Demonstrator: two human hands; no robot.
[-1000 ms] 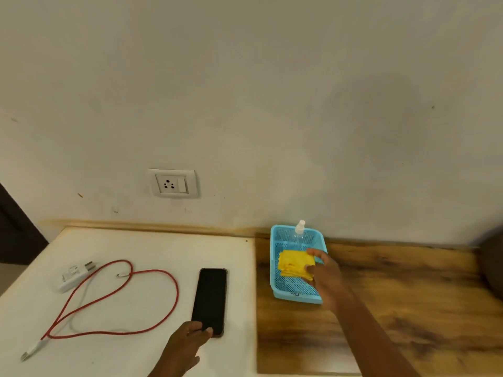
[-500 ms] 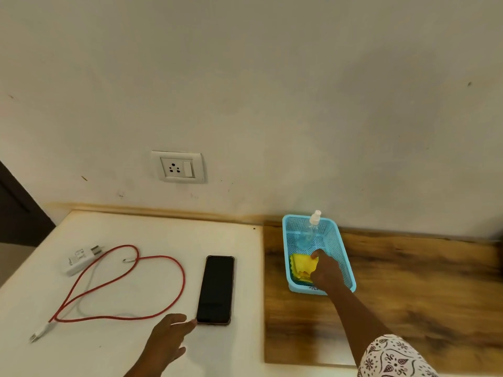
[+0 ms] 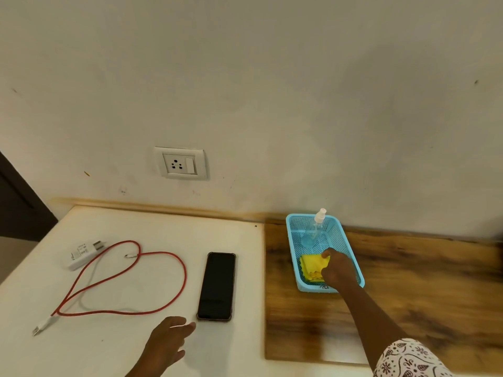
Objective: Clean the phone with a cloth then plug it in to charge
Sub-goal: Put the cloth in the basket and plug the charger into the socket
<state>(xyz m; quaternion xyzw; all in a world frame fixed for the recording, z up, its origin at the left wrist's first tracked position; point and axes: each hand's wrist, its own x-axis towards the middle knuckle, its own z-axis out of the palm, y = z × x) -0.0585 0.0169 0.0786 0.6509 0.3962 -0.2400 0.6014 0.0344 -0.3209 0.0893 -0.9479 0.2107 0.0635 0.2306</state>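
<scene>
A black phone (image 3: pixel 217 285) lies face up on the white table top (image 3: pixel 136 344). My left hand (image 3: pixel 167 340) rests just to the left of its near corner, fingers apart, holding nothing. My right hand (image 3: pixel 337 270) reaches into a blue mesh basket (image 3: pixel 351 257) and its fingers close on a folded yellow cloth (image 3: pixel 311 265) lying inside. A red charging cable (image 3: pixel 122 281) loops on the table at the left, beside a white charger plug (image 3: pixel 81 254). A wall socket (image 3: pixel 180 164) sits above the table.
A clear spray bottle (image 3: pixel 314 231) leans in the far end of the basket. The basket stands on a wooden board (image 3: pixel 408 289) at the right, against the wall. A dark doorway (image 3: pixel 16 202) is at the far left.
My left hand has slid off the phone's near end and now rests on the table beside it. My right hand has settled lower into the basket onto the cloth.
</scene>
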